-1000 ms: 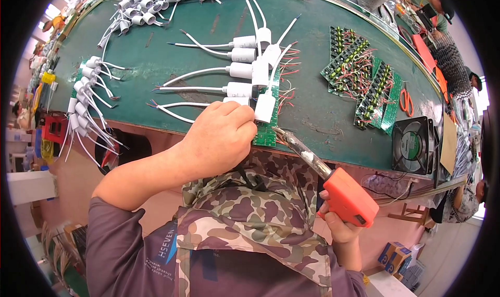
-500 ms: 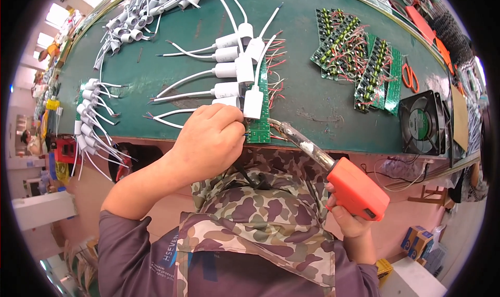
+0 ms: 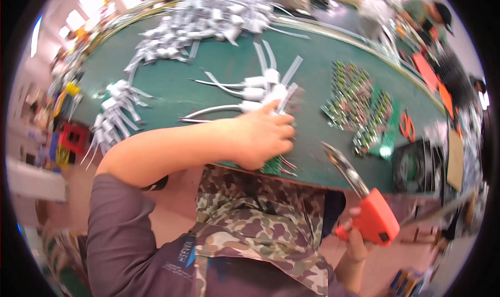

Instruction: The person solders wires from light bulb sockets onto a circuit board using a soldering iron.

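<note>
Over a green circuit board [image 3: 272, 166] near the table's front edge, my left hand [image 3: 263, 135] is curled, its fingers bent across the board and blurred. My palm covers most of the board. White cylindrical sockets [image 3: 253, 94] with white cables stand out from beneath and beyond the hand, pointing left and away. Thin red and black wires show at the board's right side. My right hand [image 3: 357, 239] is closed around the orange handle of a soldering gun [image 3: 379, 216]. Its metal barrel points up and left, with the tip apart from the board.
A heap of white sockets [image 3: 219, 18] lies at the back. Another row of sockets [image 3: 112, 114] is at the left. Populated circuit boards [image 3: 359, 101], orange-handled scissors [image 3: 407, 126] and a black fan [image 3: 414, 169] occupy the right. Another person [image 3: 427, 18] is at the far right.
My left hand has moved from the board's near end up over the sockets and board. The soldering gun's tip has come away from the board. The view has shifted.
</note>
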Demonstrator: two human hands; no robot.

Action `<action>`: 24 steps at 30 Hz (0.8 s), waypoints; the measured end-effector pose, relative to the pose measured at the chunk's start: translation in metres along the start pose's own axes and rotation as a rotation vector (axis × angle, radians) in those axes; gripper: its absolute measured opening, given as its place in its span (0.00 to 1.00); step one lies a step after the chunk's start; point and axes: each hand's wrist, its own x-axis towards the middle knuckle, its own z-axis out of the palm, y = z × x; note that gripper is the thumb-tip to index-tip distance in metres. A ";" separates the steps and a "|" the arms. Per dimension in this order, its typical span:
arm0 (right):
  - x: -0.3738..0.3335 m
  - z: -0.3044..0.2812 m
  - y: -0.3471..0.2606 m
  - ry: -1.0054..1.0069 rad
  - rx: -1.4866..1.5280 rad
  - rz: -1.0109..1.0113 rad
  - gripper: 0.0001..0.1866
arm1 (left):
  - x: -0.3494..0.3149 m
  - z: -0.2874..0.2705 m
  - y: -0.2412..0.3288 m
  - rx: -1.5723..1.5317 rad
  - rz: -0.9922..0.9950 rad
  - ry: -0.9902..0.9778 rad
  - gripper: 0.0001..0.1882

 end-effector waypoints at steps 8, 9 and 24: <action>0.012 0.001 -0.023 -0.008 0.090 -0.057 0.29 | 0.007 -0.008 0.005 0.063 -0.004 -0.001 0.13; 0.015 -0.003 -0.022 -0.030 0.091 -0.064 0.29 | 0.004 -0.008 0.004 0.069 -0.024 0.008 0.13; 0.039 -0.064 -0.043 0.171 -0.857 -0.737 0.25 | -0.087 -0.101 -0.068 -0.608 -0.439 0.655 0.15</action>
